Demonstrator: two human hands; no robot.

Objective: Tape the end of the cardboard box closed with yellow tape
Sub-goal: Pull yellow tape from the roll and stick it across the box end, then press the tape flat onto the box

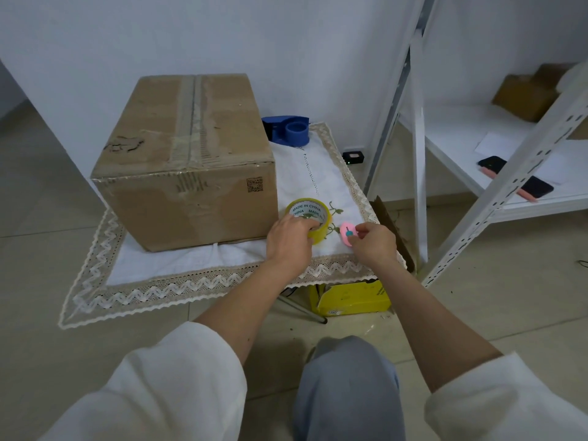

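On the cloth-covered bench (178, 265) our cardboard box (187, 160) sits at the left, its long axis running away from us, old tape along the top seam and a QR code on the near end. Just right of it, our left hand (289, 240) closes around the yellow tape roll (310, 218), printed "MADE IN CHINA". Our right hand (375, 241) pinches the small pink cutter (347, 233).
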